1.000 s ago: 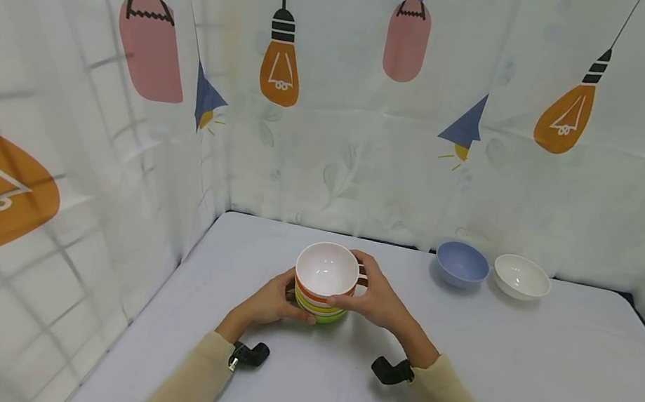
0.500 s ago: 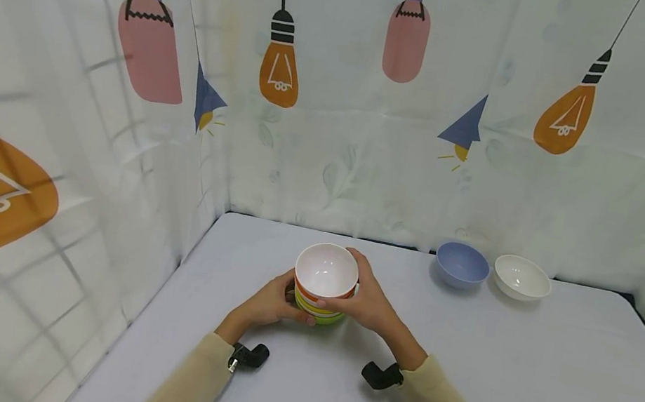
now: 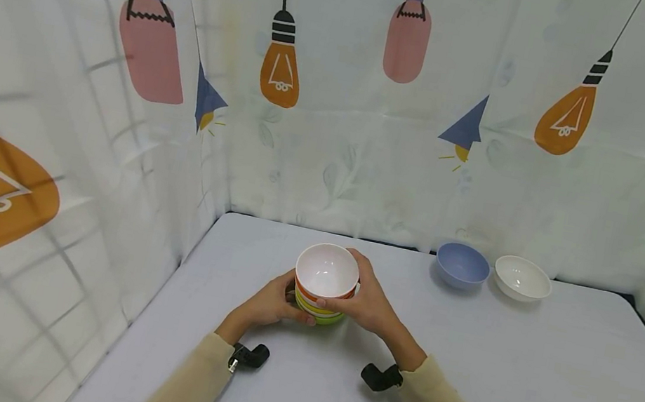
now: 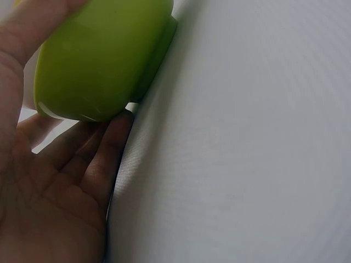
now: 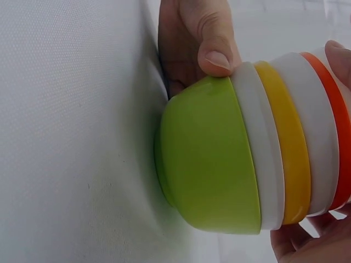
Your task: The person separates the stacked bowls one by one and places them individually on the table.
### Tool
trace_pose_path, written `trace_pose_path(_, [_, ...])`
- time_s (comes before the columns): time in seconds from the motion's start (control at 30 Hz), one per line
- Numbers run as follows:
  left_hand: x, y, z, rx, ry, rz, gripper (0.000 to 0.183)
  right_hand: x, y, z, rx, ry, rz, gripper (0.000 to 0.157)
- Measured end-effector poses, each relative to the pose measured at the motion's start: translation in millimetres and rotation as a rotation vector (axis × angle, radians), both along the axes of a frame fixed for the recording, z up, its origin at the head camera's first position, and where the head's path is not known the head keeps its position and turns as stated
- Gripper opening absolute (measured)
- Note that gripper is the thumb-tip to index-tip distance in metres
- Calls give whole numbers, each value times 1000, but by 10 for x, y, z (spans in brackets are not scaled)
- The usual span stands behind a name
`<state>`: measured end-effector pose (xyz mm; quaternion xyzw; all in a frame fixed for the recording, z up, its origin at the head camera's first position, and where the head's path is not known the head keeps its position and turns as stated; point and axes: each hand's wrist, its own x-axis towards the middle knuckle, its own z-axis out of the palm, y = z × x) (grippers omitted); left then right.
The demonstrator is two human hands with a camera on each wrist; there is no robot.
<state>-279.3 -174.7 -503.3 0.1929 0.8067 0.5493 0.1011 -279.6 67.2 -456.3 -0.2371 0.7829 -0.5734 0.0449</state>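
Observation:
A stack of nested bowls stands upright in front of me: a green bowl [image 5: 208, 159] at the bottom, a yellow bowl [image 5: 286, 142] in the middle and an orange bowl [image 5: 341, 129] on top, with white bands between the colours. My left hand [image 3: 267, 300] grips the green bowl low down, thumb in front and fingers round the far side, close to the tabletop. Higher up, my right hand [image 3: 372, 302] holds the orange bowl, its thumb across the front and its fingers behind the rim. The white inside of the top bowl faces up.
On the white table [image 3: 522, 384], a blue bowl [image 3: 461, 267] and a white bowl [image 3: 521, 279] stand side by side at the back right. A curtain [image 3: 330, 152] printed with lamps hangs behind the table and on the left.
My right hand has shifted slightly left and closer round the upper part of the stack, then stayed still. The left hand and the other bowls have not visibly moved.

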Motion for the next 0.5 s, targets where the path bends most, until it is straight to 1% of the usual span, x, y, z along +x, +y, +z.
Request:
trace_pose_path(0.17, [1, -2, 4, -9, -1, 5, 97, 2, 1, 4, -10, 4, -3, 102])
trace_pose_path(0.33, [0, 1, 8, -12, -5, 6, 98, 16, -10, 16, -1, 7, -17, 105])
trace_pose_path(0.4, [0, 1, 6, -11, -4, 5, 98, 67, -19, 93, -1, 13, -17, 104])
trace_pose_path(0.5, [3, 0, 10, -10, -1, 2, 99, 68, -19, 103, -9, 29, -19, 104])
